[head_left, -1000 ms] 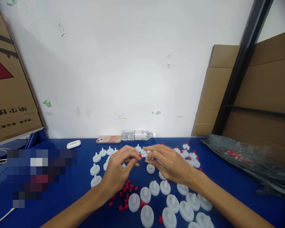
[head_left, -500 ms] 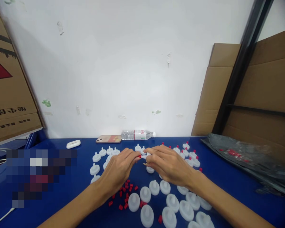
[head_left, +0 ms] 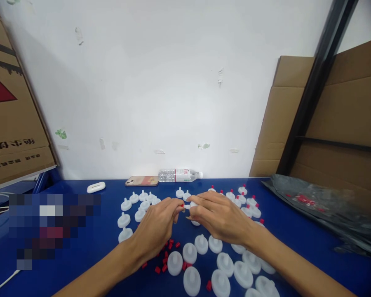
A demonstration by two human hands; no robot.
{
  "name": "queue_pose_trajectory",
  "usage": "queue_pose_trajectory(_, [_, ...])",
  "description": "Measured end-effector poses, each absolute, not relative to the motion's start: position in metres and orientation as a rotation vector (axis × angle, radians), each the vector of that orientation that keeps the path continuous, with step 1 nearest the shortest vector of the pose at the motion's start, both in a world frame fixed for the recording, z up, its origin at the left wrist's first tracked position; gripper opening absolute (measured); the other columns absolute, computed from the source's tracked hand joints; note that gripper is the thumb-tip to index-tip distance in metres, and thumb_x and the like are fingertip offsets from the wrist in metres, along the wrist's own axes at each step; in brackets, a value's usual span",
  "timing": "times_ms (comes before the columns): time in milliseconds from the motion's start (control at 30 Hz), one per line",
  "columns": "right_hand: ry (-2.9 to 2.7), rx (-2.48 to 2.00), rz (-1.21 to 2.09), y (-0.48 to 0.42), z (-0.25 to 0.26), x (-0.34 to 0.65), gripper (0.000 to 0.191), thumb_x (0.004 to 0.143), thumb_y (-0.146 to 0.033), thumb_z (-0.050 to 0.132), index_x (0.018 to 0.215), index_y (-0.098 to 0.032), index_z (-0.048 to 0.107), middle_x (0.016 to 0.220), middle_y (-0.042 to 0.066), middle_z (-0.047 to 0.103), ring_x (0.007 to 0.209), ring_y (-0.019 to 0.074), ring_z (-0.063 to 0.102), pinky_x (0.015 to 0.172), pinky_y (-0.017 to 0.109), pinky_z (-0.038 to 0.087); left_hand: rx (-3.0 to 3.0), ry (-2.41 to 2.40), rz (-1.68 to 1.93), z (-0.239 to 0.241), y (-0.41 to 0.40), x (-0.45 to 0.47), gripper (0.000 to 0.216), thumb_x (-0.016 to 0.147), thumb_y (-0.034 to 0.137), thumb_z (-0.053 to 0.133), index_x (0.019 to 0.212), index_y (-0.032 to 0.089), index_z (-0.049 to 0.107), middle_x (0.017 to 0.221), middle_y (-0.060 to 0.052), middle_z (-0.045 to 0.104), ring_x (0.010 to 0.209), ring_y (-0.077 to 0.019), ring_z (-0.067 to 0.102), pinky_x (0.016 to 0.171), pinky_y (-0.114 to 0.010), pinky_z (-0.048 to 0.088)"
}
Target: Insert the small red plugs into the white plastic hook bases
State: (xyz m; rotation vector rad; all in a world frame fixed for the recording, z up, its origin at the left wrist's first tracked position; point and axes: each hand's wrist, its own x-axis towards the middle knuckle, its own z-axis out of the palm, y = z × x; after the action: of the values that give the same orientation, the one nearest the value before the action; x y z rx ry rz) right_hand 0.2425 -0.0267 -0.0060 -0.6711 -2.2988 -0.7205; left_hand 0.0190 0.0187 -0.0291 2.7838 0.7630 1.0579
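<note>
My left hand (head_left: 157, 226) and my right hand (head_left: 220, 215) meet over the middle of the blue table (head_left: 80, 264). The left fingers pinch a small red cap (head_left: 182, 205). The right fingers grip a white plastic disc piece with a stem (head_left: 189, 205), and the red cap sits at the tip of that stem. Loose red caps (head_left: 165, 258) lie under my left wrist. Several white disc pieces (head_left: 204, 264) stand below my hands, and others (head_left: 132, 206) stand to the left. White pieces with red caps on them (head_left: 249, 202) stand to the right.
A lying water bottle (head_left: 179, 175) and a phone (head_left: 141, 181) rest against the white wall. A white case (head_left: 95, 187) lies at the left. A dark plastic bag (head_left: 321, 206) lies at the right, cardboard boxes (head_left: 15, 123) at both sides.
Both hands have drifted slightly towards me and closed together, with the red cap pressed to the white piece's stem. The white pieces on the table have not moved.
</note>
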Motion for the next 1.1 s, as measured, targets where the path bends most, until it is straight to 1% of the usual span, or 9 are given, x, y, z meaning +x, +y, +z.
queue_pose_trajectory(167, [-2.303, -0.670, -0.743, -0.027, -0.007, 0.242, 0.006, 0.102, -0.018, 0.052, 0.100, -0.018, 0.059, 0.110, 0.011, 0.075, 0.096, 0.0226, 0.071, 0.081, 0.035, 0.058, 2.757, 0.798, 0.991, -0.029, 0.016, 0.020, 0.031, 0.107, 0.022, 0.029, 0.087, 0.021, 0.052, 0.070, 0.001, 0.056, 0.064, -0.0163, 0.052, 0.062, -0.029, 0.037])
queue_pose_trajectory(367, [-2.327, -0.640, -0.749, -0.027, -0.010, 0.240, 0.017, 0.103, -0.012, 0.043, 0.099, -0.019, 0.058, 0.106, 0.010, 0.074, 0.093, 0.0207, 0.070, 0.078, 0.034, 0.056, 2.766, 0.793, 0.911, -0.030, 0.016, 0.017, 0.028, 0.102, 0.016, 0.031, 0.080, 0.021, 0.049, 0.070, 0.001, 0.054, 0.065, -0.0169, 0.050, 0.060, -0.029, 0.033])
queue_pose_trajectory(500, [-2.346, -0.636, -0.755, -0.027, -0.011, 0.239, 0.015, 0.102, -0.013, 0.044, 0.100, -0.018, 0.059, 0.105, 0.010, 0.073, 0.091, 0.0208, 0.069, 0.077, 0.033, 0.055, 2.775, 0.792, 0.895, -0.031, 0.016, 0.016, 0.024, 0.097, 0.011, 0.034, 0.080, 0.021, 0.049, 0.069, 0.001, 0.052, 0.065, -0.0175, 0.048, 0.058, -0.029, 0.031])
queue_pose_trajectory(600, [-2.355, -0.642, -0.769, -0.027, -0.013, 0.239, 0.014, 0.101, -0.013, 0.046, 0.101, -0.018, 0.059, 0.104, 0.009, 0.072, 0.089, 0.0204, 0.068, 0.076, 0.033, 0.054, 2.777, 0.800, 0.912, -0.030, 0.016, 0.017, 0.026, 0.098, 0.012, 0.034, 0.079, 0.021, 0.048, 0.069, 0.000, 0.051, 0.064, -0.0175, 0.048, 0.058, -0.029, 0.032])
queue_pose_trajectory(700, [-2.372, -0.682, -0.787, -0.027, -0.013, 0.239, 0.014, 0.099, -0.011, 0.050, 0.108, -0.018, 0.060, 0.109, 0.010, 0.071, 0.096, 0.0222, 0.066, 0.080, 0.035, 0.054, 2.792, 0.794, 0.942, -0.028, 0.017, 0.018, 0.029, 0.104, 0.016, 0.031, 0.083, 0.021, 0.051, 0.073, 0.000, 0.053, 0.066, -0.0178, 0.049, 0.058, -0.029, 0.033])
queue_pose_trajectory(800, [-2.475, -0.763, -0.692, -0.027, -0.010, 0.239, 0.015, 0.099, -0.014, 0.053, 0.112, -0.018, 0.060, 0.104, 0.007, 0.070, 0.092, 0.0207, 0.065, 0.079, 0.034, 0.053, 2.849, 0.728, 0.970, -0.026, 0.017, 0.021, 0.030, 0.106, 0.018, 0.032, 0.091, 0.020, 0.058, 0.080, -0.003, 0.060, 0.074, -0.0198, 0.051, 0.063, -0.032, 0.037])
queue_pose_trajectory(900, [-2.530, -0.827, -0.557, -0.027, -0.004, 0.243, 0.010, 0.102, -0.022, 0.053, 0.106, -0.019, 0.062, 0.098, 0.005, 0.070, 0.086, 0.0187, 0.065, 0.076, 0.032, 0.053, 2.902, 0.677, 0.998, -0.022, 0.019, 0.022, 0.029, 0.106, 0.019, 0.035, 0.097, 0.018, 0.063, 0.087, -0.005, 0.063, 0.082, -0.0221, 0.051, 0.073, -0.036, 0.040])
queue_pose_trajectory(1000, [-2.446, -0.901, -0.476, -0.022, 0.002, 0.252, 0.013, 0.103, -0.030, 0.056, 0.105, -0.020, 0.065, 0.102, 0.005, 0.073, 0.092, 0.0191, 0.067, 0.084, 0.035, 0.052, 2.926, 0.728, 1.073, -0.018, 0.022, 0.019, 0.026, 0.106, 0.019, 0.038, 0.111, 0.017, 0.064, 0.095, -0.007, 0.065, 0.090, -0.0237, 0.051, 0.081, -0.041, 0.042])
queue_pose_trajectory(1100, [-2.298, -1.100, -0.425, -0.015, 0.002, 0.262, 0.025, 0.104, -0.038, 0.054, 0.114, -0.020, 0.068, 0.112, 0.008, 0.075, 0.105, 0.0226, 0.068, 0.095, 0.041, 0.050, 2.951, 0.795, 1.101, -0.017, 0.027, 0.015, 0.026, 0.105, 0.018, 0.040, 0.106, 0.016, 0.066, 0.094, -0.007, 0.064, 0.092, -0.0243, 0.051, 0.084, -0.043, 0.043])
